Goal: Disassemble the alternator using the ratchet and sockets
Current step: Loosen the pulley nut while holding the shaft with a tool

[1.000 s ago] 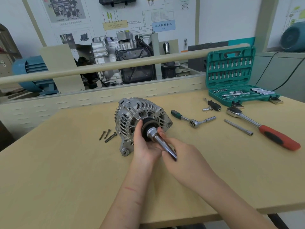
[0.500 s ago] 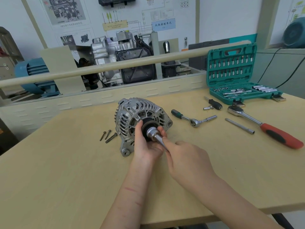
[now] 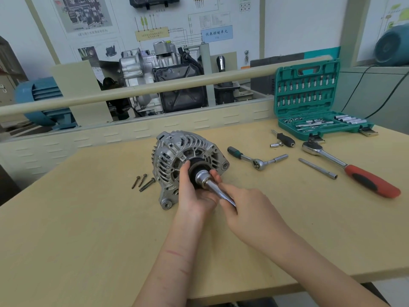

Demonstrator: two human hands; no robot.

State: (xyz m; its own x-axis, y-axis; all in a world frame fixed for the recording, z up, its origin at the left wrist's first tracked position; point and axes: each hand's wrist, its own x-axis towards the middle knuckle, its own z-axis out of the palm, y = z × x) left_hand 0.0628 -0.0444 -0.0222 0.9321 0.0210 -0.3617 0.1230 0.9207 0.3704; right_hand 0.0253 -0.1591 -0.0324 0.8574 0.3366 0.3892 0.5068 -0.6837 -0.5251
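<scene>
A silver alternator (image 3: 177,156) stands on its side in the middle of the wooden table (image 3: 66,229), its black pulley (image 3: 195,166) facing me. A chrome ratchet (image 3: 212,185) sits with its socket on the pulley's centre, handle slanting down to the right. My left hand (image 3: 194,193) grips the pulley, thumb on its left edge and fingers curled round its right. My right hand (image 3: 250,216) holds the ratchet's handle.
Three loose bolts (image 3: 142,182) lie left of the alternator. To the right lie a small green-handled ratchet (image 3: 256,159), a thin extension bar (image 3: 317,168), a big red-handled ratchet (image 3: 354,171), a black bit driver (image 3: 285,139) and an open green socket case (image 3: 309,103).
My right hand slid up the ratchet handle towards the pulley, then back down and to the right. My left hand has kept its grip on the pulley.
</scene>
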